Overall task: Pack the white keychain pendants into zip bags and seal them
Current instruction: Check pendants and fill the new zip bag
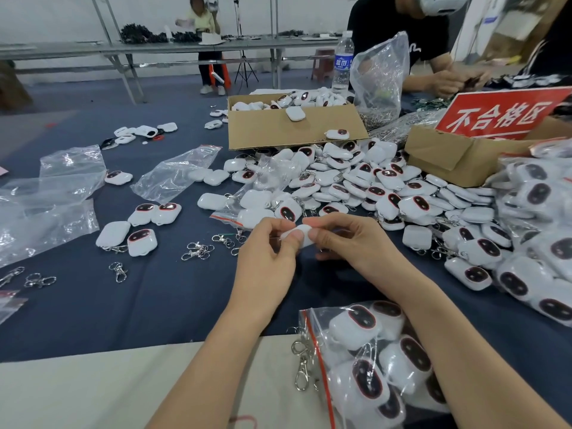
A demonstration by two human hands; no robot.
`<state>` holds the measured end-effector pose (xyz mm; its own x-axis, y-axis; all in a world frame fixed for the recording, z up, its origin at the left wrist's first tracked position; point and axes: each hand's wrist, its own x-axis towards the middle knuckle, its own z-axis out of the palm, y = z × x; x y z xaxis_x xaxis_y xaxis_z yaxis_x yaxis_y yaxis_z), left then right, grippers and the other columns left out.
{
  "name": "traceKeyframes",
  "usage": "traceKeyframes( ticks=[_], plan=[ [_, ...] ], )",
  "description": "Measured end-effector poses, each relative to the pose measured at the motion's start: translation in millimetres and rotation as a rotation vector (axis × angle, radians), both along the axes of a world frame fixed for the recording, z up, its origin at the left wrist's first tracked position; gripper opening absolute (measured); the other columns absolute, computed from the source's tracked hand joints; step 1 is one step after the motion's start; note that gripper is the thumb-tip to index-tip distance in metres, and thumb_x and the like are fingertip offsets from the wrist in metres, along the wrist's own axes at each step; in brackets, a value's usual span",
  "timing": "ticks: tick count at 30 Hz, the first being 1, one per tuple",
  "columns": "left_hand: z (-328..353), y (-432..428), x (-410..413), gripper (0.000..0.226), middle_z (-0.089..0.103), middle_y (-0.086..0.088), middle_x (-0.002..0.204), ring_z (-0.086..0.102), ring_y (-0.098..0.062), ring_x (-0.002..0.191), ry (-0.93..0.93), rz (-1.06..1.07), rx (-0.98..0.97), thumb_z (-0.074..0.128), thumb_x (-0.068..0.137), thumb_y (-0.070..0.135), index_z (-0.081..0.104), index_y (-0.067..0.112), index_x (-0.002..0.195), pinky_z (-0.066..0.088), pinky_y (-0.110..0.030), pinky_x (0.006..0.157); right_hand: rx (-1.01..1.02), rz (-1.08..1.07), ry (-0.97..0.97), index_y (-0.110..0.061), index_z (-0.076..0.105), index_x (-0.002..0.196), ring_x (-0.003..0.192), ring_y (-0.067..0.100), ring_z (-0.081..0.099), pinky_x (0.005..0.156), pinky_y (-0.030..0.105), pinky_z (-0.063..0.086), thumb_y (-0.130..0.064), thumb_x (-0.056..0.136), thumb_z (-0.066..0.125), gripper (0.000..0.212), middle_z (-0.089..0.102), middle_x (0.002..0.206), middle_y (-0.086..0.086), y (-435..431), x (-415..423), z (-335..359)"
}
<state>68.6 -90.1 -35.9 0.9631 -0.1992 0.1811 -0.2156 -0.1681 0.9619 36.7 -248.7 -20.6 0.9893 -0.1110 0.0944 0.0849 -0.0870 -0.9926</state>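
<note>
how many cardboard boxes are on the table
2. The centre box sits at the back, open, with pendants in it and on its flap. The right box sits to its right, under the red sign. More may be hidden behind the piles.

Left hand [266, 246] and right hand [351, 239] together pinch a white pendant [299, 236] over the blue cloth [154, 305].

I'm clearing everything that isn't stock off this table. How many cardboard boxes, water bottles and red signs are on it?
cardboard boxes: 2
water bottle: 1
red sign: 1
Total: 4
</note>
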Motion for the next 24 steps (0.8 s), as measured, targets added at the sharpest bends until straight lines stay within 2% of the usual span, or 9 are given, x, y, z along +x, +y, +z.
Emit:
traceKeyframes(
  ticks=[5,7,9,11,13,16,19,22,24],
  plan=[
    [-0.1,0.1,-1.0,0.004,0.073,0.004,0.090,0.068,-0.022,0.087,-0.021,-0.011,0.007,0.069,0.095,0.026,0.068,0.028,0.092,0.056,-0.035,0.082,-0.012,0.002,0.001,-0.033,0.080,0.088,0.080,0.013,0.073,0.075,0.023,0.059,-0.017,0.087,0.076,0.016,0.077,0.091,0.002,-2.1,-0.6,-1.4],
    [-0.6,0.0,-0.1,0.008,0.073,0.007,0.095,0.068,-0.015,0.089,-0.014,-0.007,-0.009,0.070,0.094,0.024,0.070,0.029,0.088,0.053,-0.026,0.081,0.010,0.004,0.013,-0.030,0.079,0.088,0.085,0.018,0.075,0.080,0.025,0.060,-0.025,0.081,0.079,0.009,0.078,0.094,0.002,-3.6,-1.4,-1.1],
    [-0.5,0.6,1.2,0.013,0.068,0.012,0.108,0.067,-0.005,0.094,-0.005,-0.010,-0.028,0.070,0.095,0.021,0.070,0.029,0.084,0.048,-0.017,0.083,-0.014,0.005,0.036,-0.025,0.078,0.089,0.090,0.016,0.075,0.085,0.023,0.058,-0.029,0.078,0.081,0.013,0.078,0.096,0.001,-5.5,-1.8,-1.2],
    [-0.3,2.5,2.8,0.011,0.063,0.017,0.114,0.066,0.001,0.097,0.033,-0.027,-0.064,0.069,0.095,0.019,0.070,0.027,0.088,0.044,-0.009,0.082,-0.018,0.017,0.049,-0.022,0.077,0.089,0.089,0.008,0.073,0.083,0.016,0.055,-0.017,0.083,0.080,0.008,0.079,0.097,-0.002,-6.3,-1.9,-1.9],
    [-0.1,5.4,3.9,0.013,0.069,0.017,0.103,0.066,0.002,0.089,0.073,-0.053,-0.108,0.067,0.097,0.015,0.069,0.028,0.100,0.044,-0.005,0.076,-0.009,0.027,0.061,-0.023,0.076,0.084,0.084,0.003,0.071,0.078,0.012,0.052,-0.008,0.086,0.077,0.015,0.078,0.092,-0.007,-6.4,-2.4,-1.6],
    [0.6,6.8,5.6,0.026,0.076,0.009,0.100,0.070,-0.006,0.086,0.126,-0.102,-0.143,0.062,0.098,0.008,0.064,0.030,0.112,0.052,-0.013,0.080,-0.009,0.042,0.056,-0.024,0.073,0.084,0.077,0.003,0.069,0.073,0.012,0.051,-0.001,0.088,0.073,0.023,0.076,0.084,-0.007,-8.3,-3.0,-1.4],
    [2.5,5.2,6.1,0.031,0.075,-0.004,0.104,0.074,-0.011,0.089,0.162,-0.141,-0.186,0.057,0.099,-0.003,0.063,0.023,0.114,0.058,-0.021,0.082,-0.043,0.057,0.057,-0.030,0.073,0.080,0.075,0.012,0.068,0.077,0.021,0.054,0.001,0.088,0.072,0.032,0.074,0.081,-0.005,-8.4,-3.0,-1.4],
    [2.9,4.3,6.9,0.035,0.071,-0.009,0.106,0.075,-0.012,0.079,0.150,-0.139,-0.180,0.054,0.098,-0.008,0.065,0.024,0.109,0.057,-0.017,0.073,-0.091,0.042,0.060,-0.035,0.071,0.073,0.078,0.022,0.068,0.084,0.046,0.052,0.001,0.087,0.072,0.039,0.071,0.082,-0.001,-8.5,-0.8,-4.4],
    [2.6,4.4,7.2,0.036,0.071,-0.011,0.106,0.075,-0.013,0.076,0.149,-0.135,-0.183,0.054,0.098,-0.008,0.066,0.025,0.108,0.057,-0.016,0.071,-0.092,0.042,0.064,-0.034,0.070,0.072,0.078,0.024,0.068,0.084,0.048,0.050,0.003,0.086,0.072,0.039,0.070,0.081,0.000,-8.7,0.5,-5.9]
  ],
)
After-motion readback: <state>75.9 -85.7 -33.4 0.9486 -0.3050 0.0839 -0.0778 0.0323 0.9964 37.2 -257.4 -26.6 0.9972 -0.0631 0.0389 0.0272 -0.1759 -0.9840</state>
